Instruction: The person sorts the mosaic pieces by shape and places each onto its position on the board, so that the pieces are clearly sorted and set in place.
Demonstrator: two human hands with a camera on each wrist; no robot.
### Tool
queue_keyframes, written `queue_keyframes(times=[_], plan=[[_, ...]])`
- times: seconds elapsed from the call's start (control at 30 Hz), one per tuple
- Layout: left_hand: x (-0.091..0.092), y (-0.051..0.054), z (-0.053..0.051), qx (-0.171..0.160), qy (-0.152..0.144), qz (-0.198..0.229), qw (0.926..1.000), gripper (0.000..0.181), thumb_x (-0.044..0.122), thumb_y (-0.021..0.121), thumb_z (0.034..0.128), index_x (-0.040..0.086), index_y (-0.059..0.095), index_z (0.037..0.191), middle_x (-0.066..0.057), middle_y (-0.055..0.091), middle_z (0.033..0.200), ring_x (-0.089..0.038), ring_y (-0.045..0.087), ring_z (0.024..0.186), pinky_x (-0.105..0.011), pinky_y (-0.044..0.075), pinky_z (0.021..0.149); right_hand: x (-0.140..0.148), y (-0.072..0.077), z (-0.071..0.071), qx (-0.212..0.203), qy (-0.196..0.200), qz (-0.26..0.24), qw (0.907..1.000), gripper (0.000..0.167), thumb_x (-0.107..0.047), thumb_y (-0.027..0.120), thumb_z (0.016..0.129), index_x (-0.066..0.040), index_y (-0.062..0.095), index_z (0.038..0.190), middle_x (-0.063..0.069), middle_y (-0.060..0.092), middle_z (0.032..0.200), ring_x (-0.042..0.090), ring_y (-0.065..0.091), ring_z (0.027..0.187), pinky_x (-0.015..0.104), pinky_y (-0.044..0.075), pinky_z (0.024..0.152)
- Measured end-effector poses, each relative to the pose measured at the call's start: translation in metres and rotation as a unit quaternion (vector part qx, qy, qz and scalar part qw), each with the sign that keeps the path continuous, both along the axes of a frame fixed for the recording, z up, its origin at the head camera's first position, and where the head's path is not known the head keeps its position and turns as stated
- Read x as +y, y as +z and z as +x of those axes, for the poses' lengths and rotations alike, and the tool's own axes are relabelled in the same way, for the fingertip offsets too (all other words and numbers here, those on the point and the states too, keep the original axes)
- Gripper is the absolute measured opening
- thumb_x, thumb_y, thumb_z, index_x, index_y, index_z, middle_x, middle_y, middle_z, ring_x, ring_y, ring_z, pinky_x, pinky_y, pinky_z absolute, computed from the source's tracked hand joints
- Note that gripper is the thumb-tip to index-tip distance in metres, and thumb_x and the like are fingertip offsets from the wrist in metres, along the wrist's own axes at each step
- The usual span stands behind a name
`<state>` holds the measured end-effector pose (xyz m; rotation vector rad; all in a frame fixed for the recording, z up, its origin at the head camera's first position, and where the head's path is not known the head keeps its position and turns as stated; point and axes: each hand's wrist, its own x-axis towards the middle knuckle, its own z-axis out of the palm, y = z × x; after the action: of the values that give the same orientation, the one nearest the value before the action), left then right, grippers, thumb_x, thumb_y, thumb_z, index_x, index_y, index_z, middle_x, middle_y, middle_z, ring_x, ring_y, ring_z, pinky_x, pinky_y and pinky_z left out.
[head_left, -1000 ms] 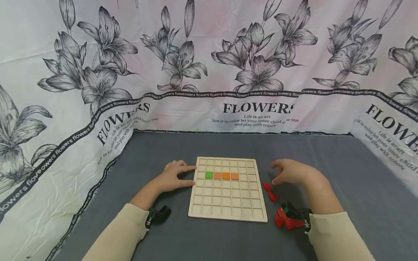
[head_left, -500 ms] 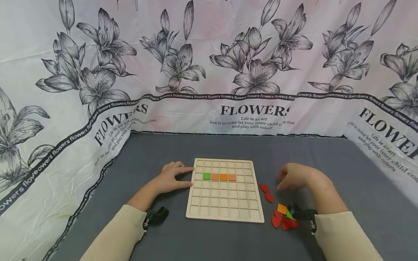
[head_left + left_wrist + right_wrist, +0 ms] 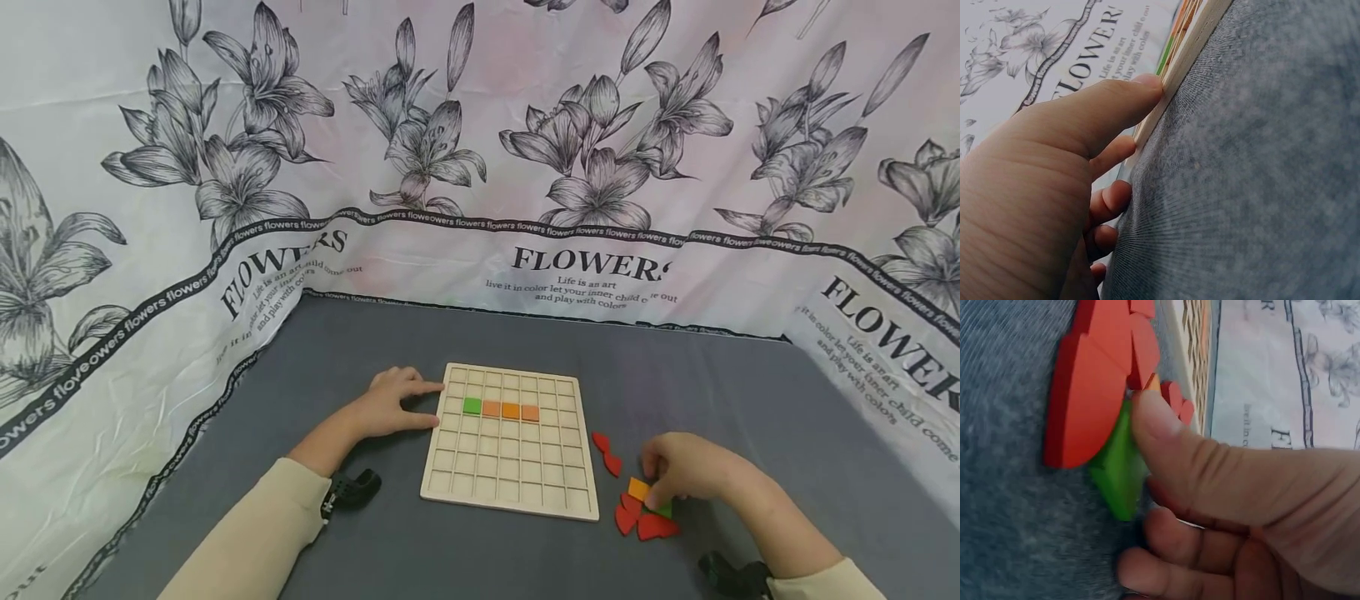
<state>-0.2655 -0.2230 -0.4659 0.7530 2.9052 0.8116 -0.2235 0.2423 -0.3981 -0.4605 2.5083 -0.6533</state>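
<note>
A square wooden grid board [image 3: 510, 467] lies on the dark table. One green tile [image 3: 472, 406] and three orange tiles [image 3: 511, 411] sit in a row in its cells. My left hand [image 3: 390, 404] touches the board's left edge with thumb and index finger, both extended. To the right of the board, my right hand [image 3: 686, 467] is low over a cluster of loose pieces. Its thumb tip lies against or just over a green triangular piece [image 3: 1116, 465]. An orange square [image 3: 638, 488] shows beside the thumb. Thumb and index tips stand apart in the head view; the thumb hides the index finger in the right wrist view.
Several red curved pieces [image 3: 657, 526] lie around the green piece. Two more red pieces [image 3: 606, 454] rest near the board's right edge. A white floral cloth [image 3: 592, 287] hangs behind the table and along its left side.
My right hand has come down and toward me, from beside the two red pieces to the loose cluster. The left hand stays at the board's edge. The head view has tilted slightly.
</note>
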Motion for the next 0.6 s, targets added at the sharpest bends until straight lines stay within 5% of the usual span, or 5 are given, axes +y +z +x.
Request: queue_keyframes(times=[0.33, 0.47, 0.6], plan=[[-0.004, 0.006, -0.003, -0.003, 0.007, -0.015, 0.9999, 0.063, 0.048, 0.075, 0.093, 0.02, 0.06, 0.147, 0.003, 0.051, 0.11, -0.017, 0.039, 0.093, -0.049, 0.029, 0.094, 0.004, -0.013, -0.018, 0.076, -0.02, 0.005, 0.9969, 0.03, -0.03, 0.086, 0.084, -0.011, 0.063, 0.087, 0.0, 0.06, 0.073, 0.02, 0.053, 0.06, 0.038, 0.044, 0.057], [-0.003, 0.005, -0.002, -0.003, 0.003, -0.015, 0.9999, 0.063, 0.05, 0.074, 0.0928, 0.02, 0.061, 0.147, 0.003, 0.052, 0.11, -0.017, 0.041, 0.094, -0.049, 0.03, 0.095, 0.002, -0.013, -0.021, 0.063, -0.024, 0.035, 0.9971, 0.037, -0.036, 0.088, 0.081, -0.01, 0.063, 0.09, 0.001, 0.057, 0.074, 0.019, 0.052, 0.059, 0.037, 0.044, 0.057], [-0.001, 0.002, -0.001, 0.005, 0.0, -0.008, 1.0, 0.063, 0.049, 0.075, 0.0926, 0.018, 0.062, 0.146, 0.003, 0.053, 0.109, -0.016, 0.042, 0.094, -0.051, 0.031, 0.095, -0.007, -0.014, -0.026, 0.045, -0.03, 0.089, 0.9945, 0.045, -0.041, 0.093, 0.074, -0.01, 0.061, 0.075, 0.0, 0.05, 0.064, 0.016, 0.047, 0.053, 0.033, 0.04, 0.053]])
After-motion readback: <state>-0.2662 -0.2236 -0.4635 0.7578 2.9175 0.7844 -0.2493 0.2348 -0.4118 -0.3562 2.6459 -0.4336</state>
